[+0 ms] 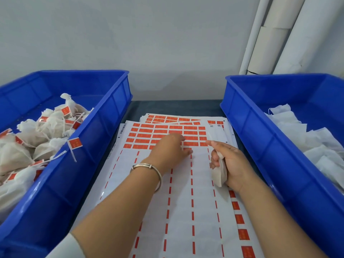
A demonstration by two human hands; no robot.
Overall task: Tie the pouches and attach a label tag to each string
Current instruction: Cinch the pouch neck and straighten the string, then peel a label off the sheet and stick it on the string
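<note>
Red labels (168, 134) under left hand (168, 148), fingers flat, holding nothing. Right hand (228, 162) grips white pouch (219, 173), just right of it. Label may tear or stick crooked if peeled fast; pouch may slip.

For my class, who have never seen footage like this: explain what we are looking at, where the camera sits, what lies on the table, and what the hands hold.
The single picture comes from a camera worn on a person's head, looking down at their own bare hands. The left hand reaches onto a label sheet of red stickers, fingertips on one. The right hand grips a white pouch. The left blue bin holds tied pouches with red tags; the right blue bin holds flat pouches without tags.
</note>
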